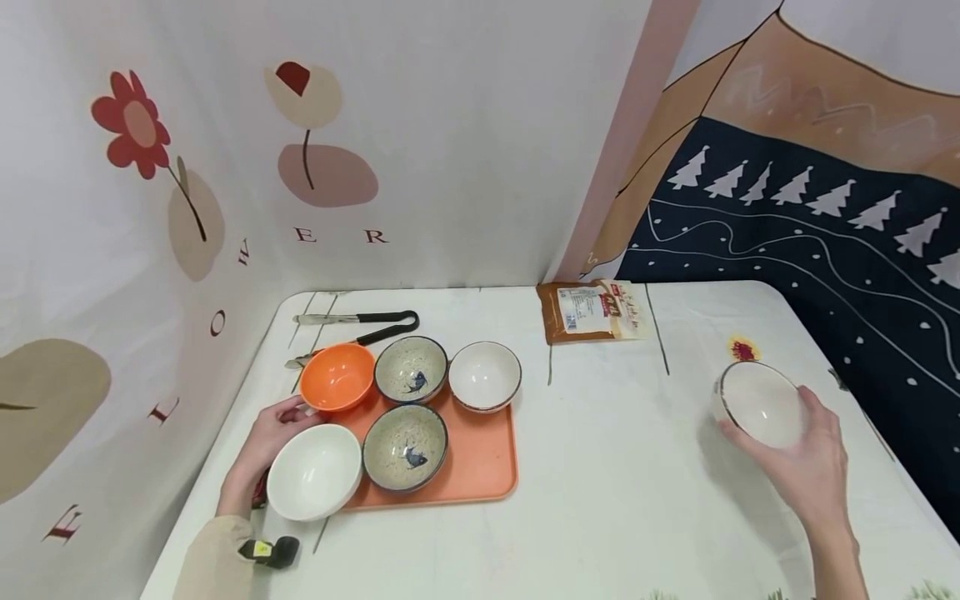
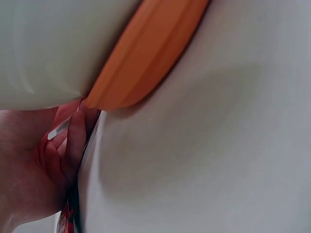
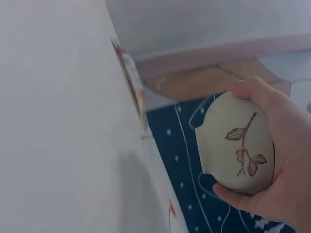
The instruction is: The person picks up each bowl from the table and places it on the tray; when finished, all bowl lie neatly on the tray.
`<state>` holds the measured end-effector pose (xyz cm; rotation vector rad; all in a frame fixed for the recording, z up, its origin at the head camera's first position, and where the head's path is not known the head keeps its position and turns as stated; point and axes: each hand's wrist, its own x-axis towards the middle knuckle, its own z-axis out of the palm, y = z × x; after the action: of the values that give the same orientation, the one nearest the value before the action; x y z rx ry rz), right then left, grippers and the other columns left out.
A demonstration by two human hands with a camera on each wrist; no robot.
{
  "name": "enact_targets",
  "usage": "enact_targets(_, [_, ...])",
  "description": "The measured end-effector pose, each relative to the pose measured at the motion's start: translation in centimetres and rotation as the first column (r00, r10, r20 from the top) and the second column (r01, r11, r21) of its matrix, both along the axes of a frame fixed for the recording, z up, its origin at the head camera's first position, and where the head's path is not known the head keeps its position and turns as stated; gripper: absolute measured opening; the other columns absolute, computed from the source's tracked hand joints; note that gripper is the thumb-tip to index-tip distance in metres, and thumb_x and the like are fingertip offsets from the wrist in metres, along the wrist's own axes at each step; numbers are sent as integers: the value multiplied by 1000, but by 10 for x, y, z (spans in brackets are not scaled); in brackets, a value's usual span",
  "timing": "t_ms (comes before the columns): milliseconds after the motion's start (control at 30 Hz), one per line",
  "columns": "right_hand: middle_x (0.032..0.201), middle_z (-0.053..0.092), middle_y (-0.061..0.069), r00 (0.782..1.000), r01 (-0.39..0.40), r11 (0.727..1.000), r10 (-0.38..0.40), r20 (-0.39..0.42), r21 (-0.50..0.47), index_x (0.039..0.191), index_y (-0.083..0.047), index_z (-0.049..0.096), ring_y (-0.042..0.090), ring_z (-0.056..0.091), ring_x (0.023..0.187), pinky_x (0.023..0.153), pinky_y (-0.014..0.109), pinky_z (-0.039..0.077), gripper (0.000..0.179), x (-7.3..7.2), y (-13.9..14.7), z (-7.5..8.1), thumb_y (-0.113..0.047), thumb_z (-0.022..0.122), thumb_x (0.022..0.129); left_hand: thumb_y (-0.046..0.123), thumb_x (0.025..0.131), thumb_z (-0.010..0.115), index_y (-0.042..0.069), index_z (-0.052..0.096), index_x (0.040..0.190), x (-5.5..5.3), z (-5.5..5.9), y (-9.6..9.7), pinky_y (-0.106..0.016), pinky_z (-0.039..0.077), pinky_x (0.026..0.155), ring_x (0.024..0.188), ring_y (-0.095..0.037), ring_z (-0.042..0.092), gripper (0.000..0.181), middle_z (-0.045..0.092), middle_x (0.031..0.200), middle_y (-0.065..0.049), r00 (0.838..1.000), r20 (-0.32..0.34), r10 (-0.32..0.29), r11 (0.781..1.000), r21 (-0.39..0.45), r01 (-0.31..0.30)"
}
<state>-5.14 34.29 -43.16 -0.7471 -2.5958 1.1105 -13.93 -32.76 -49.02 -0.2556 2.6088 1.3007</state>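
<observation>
My right hand [image 1: 806, 450] grips a white bowl [image 1: 761, 404] with a dark rim, held above the table at the right. In the right wrist view, this bowl [image 3: 240, 145] shows a brown branch-and-leaf print on its outside. My left hand [image 1: 273, 437] is at the left edge of the coral tray [image 1: 480, 467], beside an orange bowl [image 1: 337, 377] and a plain white bowl [image 1: 315, 472]. Its fingertips are partly hidden by those bowls. Two speckled bowls with blue fish, one at the back [image 1: 397, 367] and one in front [image 1: 401, 446], and another white bowl [image 1: 483, 375] also sit at the tray.
Black-handled tongs [image 1: 386, 317] lie behind the orange bowl. A brown food packet [image 1: 592, 311] lies at the table's back edge. Printed cloth [image 1: 465, 167] hangs behind the table. Part of a red package [image 2: 65, 221] shows below the left hand.
</observation>
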Motion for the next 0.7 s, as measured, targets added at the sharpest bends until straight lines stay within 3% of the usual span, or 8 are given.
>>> enact_targets(300, [160, 27, 27, 981, -191, 981, 192, -23, 7, 163, -13, 18, 54, 30, 141, 104, 76, 29, 116, -13, -40, 15, -43, 88, 75, 38, 100, 63, 0, 47, 149, 0, 2, -1, -25, 51, 66, 82, -16, 56, 64, 61, 93, -6, 1000, 6, -4, 1000, -16, 4])
enact_targets(500, [159, 29, 27, 943, -330, 943, 331, -28, 31, 162, -11, 21, 52, 34, 139, 102, 77, 31, 118, -22, -72, 16, -44, 90, 72, 37, 100, 64, 0, 47, 148, 1, 1, 0, -25, 51, 65, 81, -15, 56, 64, 61, 93, -6, 1000, 7, -7, 1000, -18, 7])
enact_targets(700, [152, 39, 20, 889, -443, 896, 444, -110, 37, 159, -12, 29, 45, 43, 134, 101, 75, 36, 119, -26, -106, 11, -42, 95, 64, 38, 100, 64, 0, 49, 147, 0, 2, 1, -25, 51, 66, 82, -15, 56, 62, 61, 92, -5, 1000, 0, -6, 1000, -18, 6])
